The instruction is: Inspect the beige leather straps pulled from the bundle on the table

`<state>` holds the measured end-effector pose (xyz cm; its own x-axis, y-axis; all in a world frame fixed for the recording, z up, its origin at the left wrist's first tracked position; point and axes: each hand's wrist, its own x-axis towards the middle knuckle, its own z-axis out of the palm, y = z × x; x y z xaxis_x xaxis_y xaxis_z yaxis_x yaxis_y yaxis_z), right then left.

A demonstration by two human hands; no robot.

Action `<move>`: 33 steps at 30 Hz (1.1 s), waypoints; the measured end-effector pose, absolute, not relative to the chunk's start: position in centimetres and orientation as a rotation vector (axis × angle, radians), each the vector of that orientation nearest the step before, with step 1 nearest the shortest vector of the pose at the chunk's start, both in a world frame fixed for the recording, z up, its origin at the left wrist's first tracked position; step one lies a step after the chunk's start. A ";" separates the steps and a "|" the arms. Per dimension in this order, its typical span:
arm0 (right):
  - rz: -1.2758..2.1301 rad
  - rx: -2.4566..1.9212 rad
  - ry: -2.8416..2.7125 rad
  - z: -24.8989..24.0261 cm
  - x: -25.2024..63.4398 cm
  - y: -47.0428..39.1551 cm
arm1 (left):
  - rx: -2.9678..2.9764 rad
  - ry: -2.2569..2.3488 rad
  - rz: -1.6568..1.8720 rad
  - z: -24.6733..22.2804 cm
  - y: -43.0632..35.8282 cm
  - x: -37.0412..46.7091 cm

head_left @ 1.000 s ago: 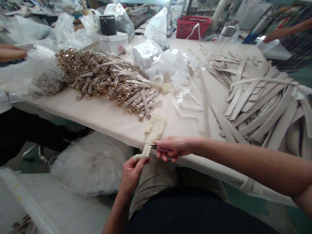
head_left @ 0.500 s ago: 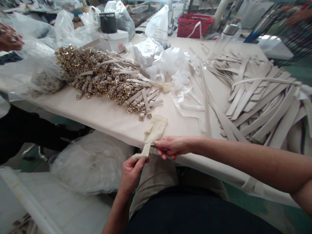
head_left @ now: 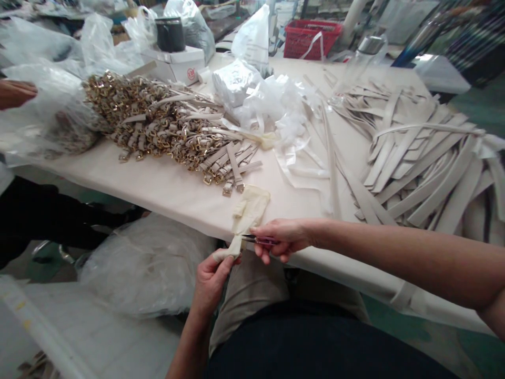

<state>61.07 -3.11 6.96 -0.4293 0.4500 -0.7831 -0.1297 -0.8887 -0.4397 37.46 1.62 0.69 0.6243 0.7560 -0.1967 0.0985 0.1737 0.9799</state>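
A pale yellow rubber glove (head_left: 252,204) lies partly on the table's front edge, one end stretched toward me. My left hand (head_left: 213,273) pinches that end just off the edge. In my right hand (head_left: 282,239) is a small pair of scissors (head_left: 260,239), with the blades pointing left and parted at the glove's narrow part. Just beyond the glove is a large heap of beige straps with gold buckles (head_left: 169,126).
Long beige straps (head_left: 426,163) cover the table's right side. Crumpled clear plastic (head_left: 276,110), a white box (head_left: 181,66) with a black mug (head_left: 170,34), and a red basket (head_left: 311,39) stand farther back. Another person's hand (head_left: 16,93) is at far left; a plastic bag (head_left: 145,263) sits below.
The scissors have opened, with the fingers of my right hand spreading slightly. The other person's hand at far left has moved down. The view has shifted slightly.
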 end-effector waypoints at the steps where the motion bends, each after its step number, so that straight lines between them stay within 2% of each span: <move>1: 2.358 -1.428 -0.447 6.9 61.0 -3.0 | 1.338 0.806 0.541 0.7 1.6 37.5; 21: 2.335 -1.459 -0.534 6.9 59.9 -1.6 | 1.328 0.774 0.501 0.7 1.8 37.4; 33: 2.111 -1.427 -0.913 7.0 60.0 -2.2 | 1.354 0.842 0.514 0.9 2.0 37.1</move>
